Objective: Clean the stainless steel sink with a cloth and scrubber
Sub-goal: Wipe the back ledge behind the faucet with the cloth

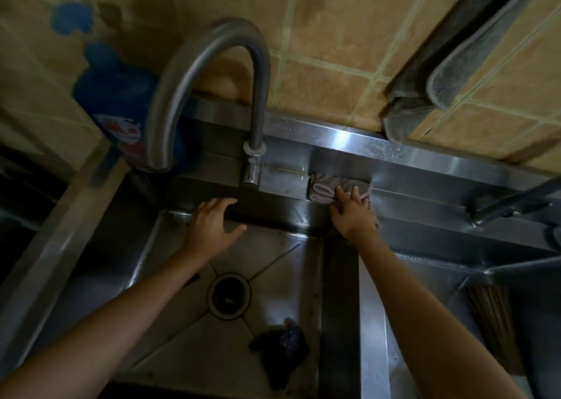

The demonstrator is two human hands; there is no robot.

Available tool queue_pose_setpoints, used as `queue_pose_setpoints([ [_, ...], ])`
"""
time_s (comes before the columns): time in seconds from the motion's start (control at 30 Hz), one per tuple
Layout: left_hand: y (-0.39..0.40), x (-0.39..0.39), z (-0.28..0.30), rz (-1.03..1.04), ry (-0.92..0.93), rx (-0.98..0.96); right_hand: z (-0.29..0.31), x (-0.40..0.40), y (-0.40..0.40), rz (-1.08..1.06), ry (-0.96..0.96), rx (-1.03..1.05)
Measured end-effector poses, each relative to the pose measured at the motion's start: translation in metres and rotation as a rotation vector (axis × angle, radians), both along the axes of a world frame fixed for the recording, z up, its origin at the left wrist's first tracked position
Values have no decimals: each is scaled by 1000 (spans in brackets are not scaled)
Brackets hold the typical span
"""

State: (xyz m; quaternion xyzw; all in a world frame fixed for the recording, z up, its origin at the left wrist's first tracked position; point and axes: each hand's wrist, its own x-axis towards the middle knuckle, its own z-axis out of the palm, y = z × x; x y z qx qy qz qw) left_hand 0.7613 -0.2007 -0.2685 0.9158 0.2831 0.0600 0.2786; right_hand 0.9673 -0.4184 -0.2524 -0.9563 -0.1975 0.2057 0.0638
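Note:
A stainless steel sink (282,216) fills the lower view, with a round drain (229,296) in the left basin. My right hand (353,213) presses a folded pinkish-grey cloth (323,189) flat against the back ledge, right of the curved tap (212,88). The fingers lie straight over the cloth. My left hand (214,228) rests with relaxed fingers on the back rim of the left basin and holds nothing. A dark scrubber (282,342) lies on the basin floor near the drain.
A blue bottle (118,95) stands at the back left behind the tap. A second tap handle (513,205) sticks out at the right. Grey mats (473,49) hang on the tiled wall. Wooden chopsticks (493,319) lie in the right basin.

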Motion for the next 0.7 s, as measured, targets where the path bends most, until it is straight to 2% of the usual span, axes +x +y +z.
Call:
queue_pose_setpoints([
  [0.1, 14, 6, 6, 54, -1, 49, 3, -3, 8, 19, -5, 35],
  [0.27, 45, 33, 8, -62, 246, 148, 7, -17, 26, -52, -60, -18],
  [0.4, 55, 48, 9, -156, 320, 177, 3, -22, 43, -133, 52, -6],
  [0.53, 62, 53, 6, -193, 345, 131, 3, -25, 61, -80, 92, -5],
  [0.7, 69, 54, 2, -195, 319, 79, -3, -39, 74, 97, 48, -8],
])
